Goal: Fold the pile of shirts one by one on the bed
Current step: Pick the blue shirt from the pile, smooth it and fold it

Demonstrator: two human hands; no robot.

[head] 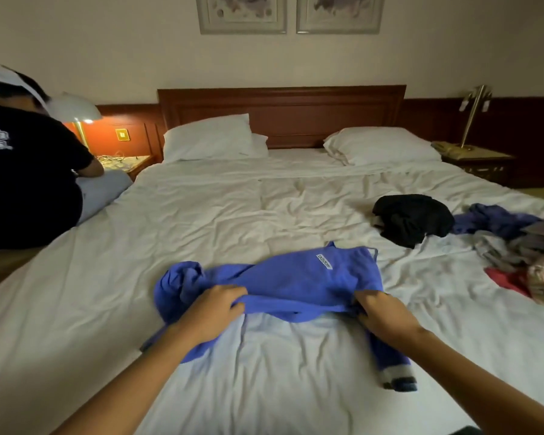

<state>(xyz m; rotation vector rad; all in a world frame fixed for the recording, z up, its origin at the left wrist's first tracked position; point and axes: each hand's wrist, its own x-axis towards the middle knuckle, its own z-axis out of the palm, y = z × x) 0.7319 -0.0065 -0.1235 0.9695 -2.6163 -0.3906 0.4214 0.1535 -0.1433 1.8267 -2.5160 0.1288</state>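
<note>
White rumpled bed (201, 221) w/ dark wood headboard (283, 114); left pillow (211, 139) and right pillow (380, 146) at the far end. Blue shirt (289, 281) lies bunched at front-middle of the bed, logo label up, one sleeve w/ grey cuff trailing to the near right. Left hand (214, 309) grips the shirt's near edge, fingers curled into the fabric; right hand (385, 313) pinches the same edge further right. Black garment (412, 218) sits further back on the right, apart from the blue one. Pile of shirts (515, 246) is just beside it at the bed's right edge. Another person (29, 177) in a black tee sits far left by a lit lamp (76, 109).
</note>
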